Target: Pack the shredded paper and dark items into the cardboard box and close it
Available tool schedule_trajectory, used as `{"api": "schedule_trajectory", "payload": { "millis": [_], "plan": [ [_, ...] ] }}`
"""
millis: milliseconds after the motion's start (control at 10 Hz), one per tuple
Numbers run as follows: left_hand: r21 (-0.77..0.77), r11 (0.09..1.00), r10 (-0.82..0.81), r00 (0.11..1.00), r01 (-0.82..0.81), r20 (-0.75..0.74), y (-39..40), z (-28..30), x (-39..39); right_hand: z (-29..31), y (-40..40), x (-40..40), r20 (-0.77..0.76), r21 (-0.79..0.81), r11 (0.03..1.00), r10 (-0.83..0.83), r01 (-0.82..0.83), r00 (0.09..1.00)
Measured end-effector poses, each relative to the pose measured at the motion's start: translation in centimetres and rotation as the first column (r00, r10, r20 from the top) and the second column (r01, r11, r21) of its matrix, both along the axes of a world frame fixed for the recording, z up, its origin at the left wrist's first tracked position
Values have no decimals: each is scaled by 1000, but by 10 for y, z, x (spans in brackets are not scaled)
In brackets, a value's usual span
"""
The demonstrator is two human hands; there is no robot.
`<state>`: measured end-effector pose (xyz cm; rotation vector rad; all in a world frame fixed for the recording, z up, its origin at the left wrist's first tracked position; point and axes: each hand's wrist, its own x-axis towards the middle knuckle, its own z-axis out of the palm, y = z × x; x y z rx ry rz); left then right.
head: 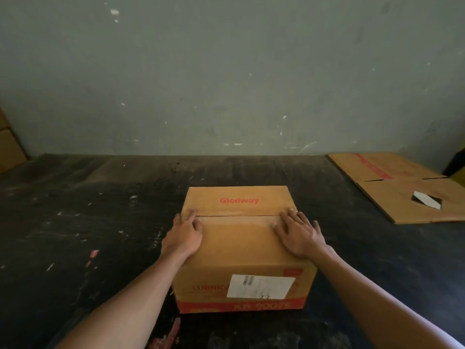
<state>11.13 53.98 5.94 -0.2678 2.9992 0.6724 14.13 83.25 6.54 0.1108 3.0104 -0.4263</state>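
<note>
A brown cardboard box [239, 248] with red print and a white label on its front stands in the middle of the dark table. Its top flaps are folded down flat and meet along a seam across the top. My left hand [185, 234] lies flat on the left side of the near flap, fingertips at the seam. My right hand [299, 235] lies flat on the right side of the same flap, fingers spread. Neither hand holds anything. No shredded paper or dark items are in sight; the box's inside is hidden.
A flattened cardboard sheet [402, 187] with a small white and grey piece [427, 199] on it lies at the back right. More cardboard [10, 144] leans at the far left edge. The table [75, 222] ends at a grey-green wall behind. Red scraps [94, 253] lie near the front left.
</note>
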Motion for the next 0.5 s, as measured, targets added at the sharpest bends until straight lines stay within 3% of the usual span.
{"api": "schedule_trajectory", "payload": {
  "millis": [200,300,400,500],
  "plan": [
    [-147,987,-54,994,67,91,-4,12,-8,23,-11,-6,95,60,998,-28,22,995],
    [-155,984,-83,996,84,11,1,28,-7,36,-18,-2,-10,7,999,-41,41,999],
    [-108,988,-131,962,108,-241,5,38,9,43,-34,25,-252,-28,999,-33,27,967],
    [52,988,-98,861,143,-499,-3,23,53,27,-52,82,-387,-45,999,10,-30,922]
  ]
}}
